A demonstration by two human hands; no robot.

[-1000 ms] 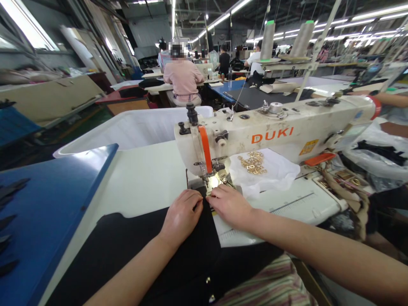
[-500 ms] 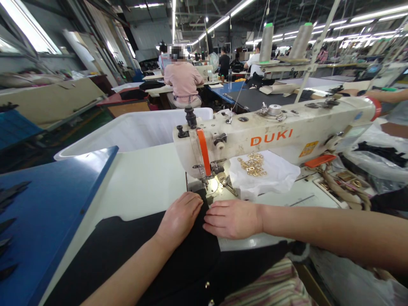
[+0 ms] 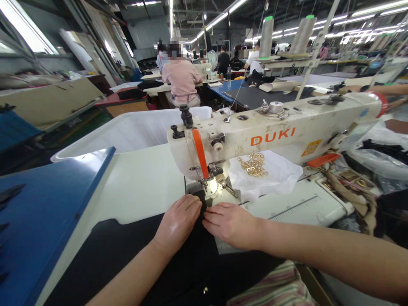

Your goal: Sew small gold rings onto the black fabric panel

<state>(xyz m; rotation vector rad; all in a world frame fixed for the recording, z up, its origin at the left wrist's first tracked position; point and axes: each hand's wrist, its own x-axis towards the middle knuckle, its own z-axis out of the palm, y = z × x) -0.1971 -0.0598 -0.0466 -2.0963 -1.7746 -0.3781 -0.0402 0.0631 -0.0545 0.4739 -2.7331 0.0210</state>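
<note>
Left hand (image 3: 180,221) flat, palm down, pinning black fabric (image 3: 127,255) just before presser foot (image 3: 208,180). Right hand (image 3: 231,223) flat, fingertips at fabric's edge, likely keeping it straight; needle contact unclear. Gold buckles (image 3: 255,165) heaped within reach.

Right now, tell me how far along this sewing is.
Done: the black fabric is laid on the machine bed, its front edge reaching the presser foot of the sewing machine. In hand: the left hand and right hand press flat on the fabric, fingertips meeting just before the needle. Left: no finished seam shows; the gold buckles lie unused on the white bag.
</note>
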